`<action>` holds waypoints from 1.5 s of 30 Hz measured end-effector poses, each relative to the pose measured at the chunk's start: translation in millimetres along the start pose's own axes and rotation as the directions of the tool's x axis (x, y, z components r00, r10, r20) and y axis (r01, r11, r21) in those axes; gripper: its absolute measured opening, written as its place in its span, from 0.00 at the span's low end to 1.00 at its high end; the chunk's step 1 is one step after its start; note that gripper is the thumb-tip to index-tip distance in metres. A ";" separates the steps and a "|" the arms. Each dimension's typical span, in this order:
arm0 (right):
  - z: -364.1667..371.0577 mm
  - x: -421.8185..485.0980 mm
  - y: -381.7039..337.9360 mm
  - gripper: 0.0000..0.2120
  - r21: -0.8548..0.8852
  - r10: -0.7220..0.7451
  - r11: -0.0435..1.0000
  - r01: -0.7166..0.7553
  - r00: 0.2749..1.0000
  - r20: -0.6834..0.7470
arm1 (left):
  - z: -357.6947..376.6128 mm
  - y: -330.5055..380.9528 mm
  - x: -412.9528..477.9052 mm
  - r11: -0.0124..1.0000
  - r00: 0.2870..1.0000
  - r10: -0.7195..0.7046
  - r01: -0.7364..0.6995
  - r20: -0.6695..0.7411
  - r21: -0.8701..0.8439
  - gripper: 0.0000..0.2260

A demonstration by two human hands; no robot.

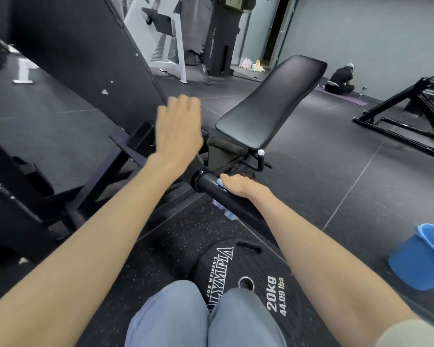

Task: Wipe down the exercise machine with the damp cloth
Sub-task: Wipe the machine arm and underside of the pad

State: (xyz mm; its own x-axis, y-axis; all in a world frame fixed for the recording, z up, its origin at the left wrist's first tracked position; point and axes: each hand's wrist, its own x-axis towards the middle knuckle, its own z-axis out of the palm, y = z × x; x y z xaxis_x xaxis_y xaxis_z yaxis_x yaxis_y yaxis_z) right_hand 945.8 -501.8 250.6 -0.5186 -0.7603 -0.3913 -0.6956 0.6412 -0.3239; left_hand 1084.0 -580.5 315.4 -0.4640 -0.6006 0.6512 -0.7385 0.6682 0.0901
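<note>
Head view: our right hand [238, 184] grips a blue cloth [223, 209] around the machine's black bar [211, 187]; our left hand [177, 131] hovers flat-fingered, holding nothing, above the frame.

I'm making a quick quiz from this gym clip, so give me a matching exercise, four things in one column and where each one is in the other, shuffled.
Things:
1. cloth
2. bucket
3. weight plate
4. left hand

Places:
A. flat on the floor by the knees
B. raised and open, holding nothing
C. on the floor at the right edge
D. wrapped round the black bar under the right hand

Pairs: 1-D, 2-C, 3-A, 4-B
</note>
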 end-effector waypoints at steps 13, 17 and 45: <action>-15.7 -91.9 78.0 0.18 -0.167 -0.085 0.981 0.097 0.993 0.078 | 65.4 116.4 -43.6 0.879 0.769 0.347 -0.068 0.537 -0.471 0.12; -29.3 -135.1 107.0 0.20 -0.203 -0.078 0.973 0.109 0.985 0.155 | 62.4 133.4 -50.7 0.860 0.689 0.454 -0.173 0.565 -0.480 0.08; 70.0 -191.5 115.1 0.30 -0.377 -0.056 0.778 -0.503 0.542 -0.838 | 54.6 154.4 -68.7 0.859 0.743 0.470 -0.261 0.477 -0.440 0.10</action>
State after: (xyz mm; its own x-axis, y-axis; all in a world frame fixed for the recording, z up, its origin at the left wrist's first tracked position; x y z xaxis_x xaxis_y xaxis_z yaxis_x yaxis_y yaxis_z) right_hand 999.9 -275.1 227.9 -0.6588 -0.5358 0.5282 -0.4681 0.8415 0.2698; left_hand 975.1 -460.0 243.4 -0.9249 -0.3419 0.1661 -0.2986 0.9239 0.2392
